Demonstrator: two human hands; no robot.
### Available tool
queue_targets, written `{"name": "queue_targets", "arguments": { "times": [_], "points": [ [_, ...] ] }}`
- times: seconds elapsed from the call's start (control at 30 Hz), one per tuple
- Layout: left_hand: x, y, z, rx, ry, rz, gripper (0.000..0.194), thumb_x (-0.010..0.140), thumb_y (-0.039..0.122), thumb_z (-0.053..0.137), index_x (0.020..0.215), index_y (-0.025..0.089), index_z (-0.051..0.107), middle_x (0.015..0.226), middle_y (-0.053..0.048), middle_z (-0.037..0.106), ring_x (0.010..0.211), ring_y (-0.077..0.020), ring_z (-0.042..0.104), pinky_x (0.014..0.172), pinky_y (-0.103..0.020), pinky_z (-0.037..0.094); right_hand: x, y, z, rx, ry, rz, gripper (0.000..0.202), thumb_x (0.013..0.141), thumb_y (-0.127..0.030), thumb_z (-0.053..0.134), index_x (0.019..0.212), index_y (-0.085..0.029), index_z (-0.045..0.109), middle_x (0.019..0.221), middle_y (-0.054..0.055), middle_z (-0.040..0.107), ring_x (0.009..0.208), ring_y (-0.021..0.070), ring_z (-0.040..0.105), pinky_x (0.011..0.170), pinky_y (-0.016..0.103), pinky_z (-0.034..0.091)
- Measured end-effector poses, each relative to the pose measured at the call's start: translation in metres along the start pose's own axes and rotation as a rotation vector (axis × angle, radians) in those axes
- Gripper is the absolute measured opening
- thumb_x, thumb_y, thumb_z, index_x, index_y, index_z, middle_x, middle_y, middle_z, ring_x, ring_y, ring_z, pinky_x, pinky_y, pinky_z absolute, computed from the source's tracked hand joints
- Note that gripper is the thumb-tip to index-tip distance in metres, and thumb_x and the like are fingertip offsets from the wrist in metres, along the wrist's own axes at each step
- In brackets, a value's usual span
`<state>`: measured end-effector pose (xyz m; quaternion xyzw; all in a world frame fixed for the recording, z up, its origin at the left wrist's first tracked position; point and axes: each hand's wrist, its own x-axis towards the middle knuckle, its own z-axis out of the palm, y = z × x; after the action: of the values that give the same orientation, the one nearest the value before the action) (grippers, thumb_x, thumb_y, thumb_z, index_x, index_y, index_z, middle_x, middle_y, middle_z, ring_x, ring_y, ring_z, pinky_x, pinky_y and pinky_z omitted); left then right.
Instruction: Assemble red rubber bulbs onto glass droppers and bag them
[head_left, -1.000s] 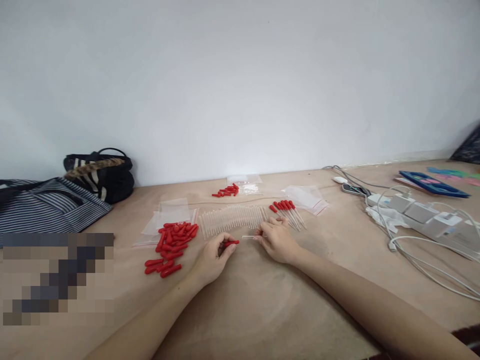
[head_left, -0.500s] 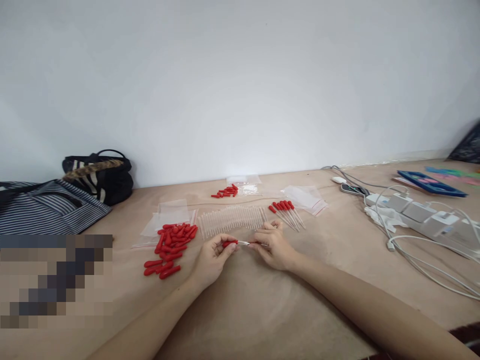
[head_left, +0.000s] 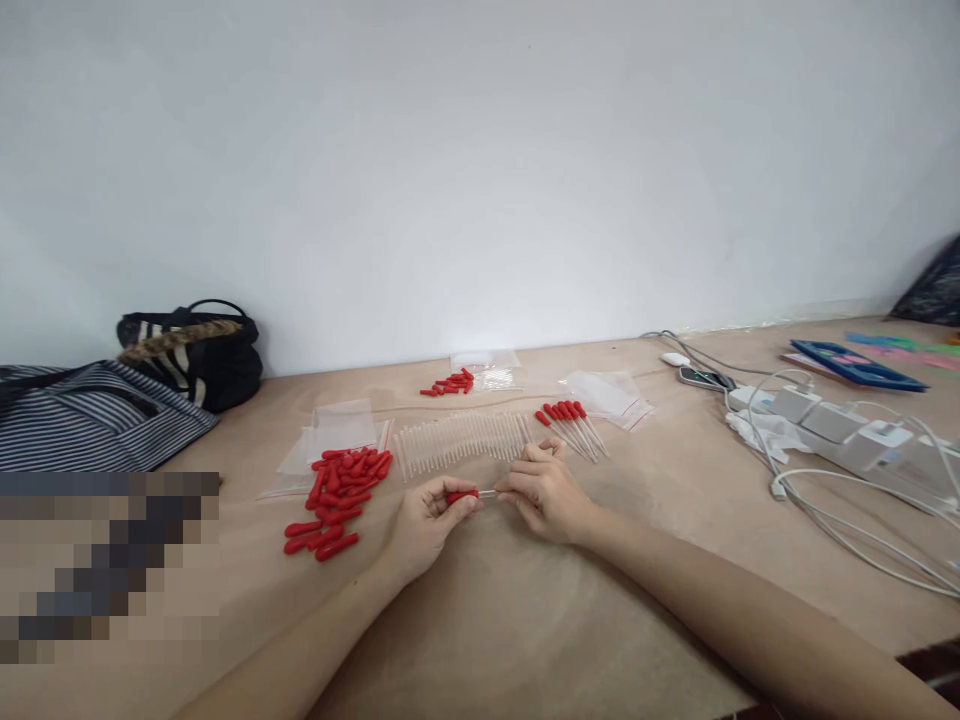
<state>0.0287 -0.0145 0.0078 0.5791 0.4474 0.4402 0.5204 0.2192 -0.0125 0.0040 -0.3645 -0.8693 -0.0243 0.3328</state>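
Note:
My left hand (head_left: 427,522) is closed on a red rubber dropper bulb (head_left: 461,495). My right hand (head_left: 546,492) pinches a thin clear glass dropper tube (head_left: 487,493), whose left end meets the bulb's mouth; its other end is hidden by my fingers. Left of my hands lies a pile of loose red bulbs (head_left: 349,480). Just beyond them, a row of clear tubes (head_left: 465,440) is laid side by side. Several droppers with red bulbs fitted (head_left: 574,425) lie beyond my right hand.
Small red bulbs (head_left: 450,383) and thin tubes (head_left: 499,378) lie near the wall. Plastic bags (head_left: 611,395) sit at the back. A power strip with chargers (head_left: 862,435) and white cables are on the right, near a blue tray (head_left: 859,365). Striped fabric (head_left: 97,415) and a black bag (head_left: 195,350) stand left.
Less of the tube shows between my hands, and bulb and tube sit closer together. My right fingers have shifted slightly on the tube. The view has moved a little.

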Motion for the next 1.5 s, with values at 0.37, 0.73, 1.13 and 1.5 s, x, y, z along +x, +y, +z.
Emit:
{"name": "queue_targets", "arguments": {
  "times": [0.37,0.73,1.13,1.5],
  "points": [
    [-0.002,0.000,0.003,0.035,0.017,0.004,0.020,0.055,0.028,0.071,0.068,0.015,0.063,0.063,-0.001,0.068,0.060,-0.0149,0.063,0.061,-0.026,0.052,0.003,-0.004,0.001,0.000,-0.001,-0.025,0.020,0.084,-0.022,0.044,0.073,-0.018,0.061,0.062,0.000,0.058,0.067,0.0128,0.040,0.073,0.035,0.018],
    [0.000,-0.001,-0.001,0.135,0.004,0.054,0.020,0.060,0.029,0.068,0.072,0.014,0.061,0.064,-0.002,0.066,0.060,-0.0149,0.062,0.059,-0.026,0.051,0.006,-0.005,0.002,-0.024,-0.054,0.020,0.018,0.084,-0.026,0.046,0.079,-0.021,0.063,0.067,0.001,0.062,0.072,0.0139,0.044,0.075,0.035,0.018],
    [0.004,0.005,-0.021,0.663,0.074,0.283,0.041,0.071,0.033,0.059,0.109,0.020,0.052,0.101,-0.006,0.059,0.092,-0.0218,0.055,0.081,-0.035,0.044,0.002,0.024,-0.021,-0.157,-0.023,0.226,0.019,0.081,-0.028,0.048,0.071,-0.020,0.063,0.070,0.002,0.063,0.080,0.0172,0.047,0.081,0.039,0.017],
    [0.000,0.055,-0.097,1.388,-0.067,0.030,0.012,0.056,0.026,0.066,0.062,0.020,0.058,0.072,-0.003,0.058,0.071,-0.0229,0.054,0.060,-0.028,0.037,0.004,0.067,-0.024,-0.359,-0.111,0.942,0.027,0.079,-0.030,0.041,0.072,-0.019,0.065,0.072,0.008,0.063,0.087,0.0257,0.053,0.079,0.042,0.022]
  ]
}}
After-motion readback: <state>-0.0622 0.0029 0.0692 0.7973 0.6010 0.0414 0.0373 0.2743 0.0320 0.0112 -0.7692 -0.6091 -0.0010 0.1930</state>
